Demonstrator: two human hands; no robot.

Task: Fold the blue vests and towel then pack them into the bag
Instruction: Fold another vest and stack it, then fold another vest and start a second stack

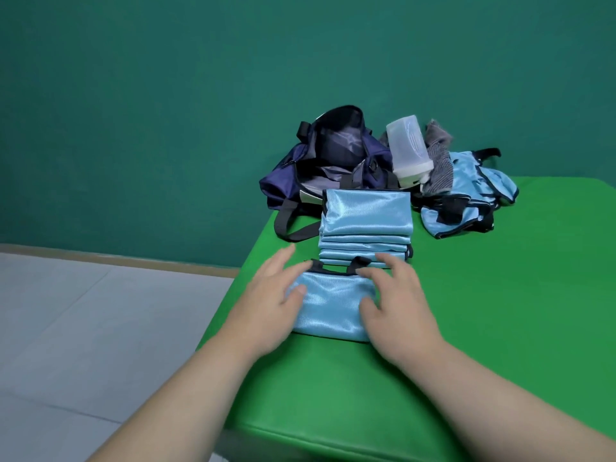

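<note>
Item 1: folded vest (328, 308), light blue and dark-trimmed, lying at the near edge of the green table (500, 295). Its long axis runs left to right.

Item 2: left hand (266, 305), fingers straight and spread, laid flat on the vest's left end, gripping nothing.

Item 3: right hand (396, 301), likewise flat and spread on the right end. From my remote seat I cannot tell whether either hand presses or merely rests.

Item 4: stack of folded vests (365, 225), straight beyond item 1 and touching its far edge, level with both hands.

Item 5: bag (333, 155), navy, mouth open, behind the stack and slightly left, so I judge the left hand nearer.

Item 6: unfolded vests (466, 195), heaped far right, nearer the right hand.

Item 7: towel (440, 161), grey, crumpled on that heap.

Item 8: plastic bottle (408, 148), between bag and towel.
</note>
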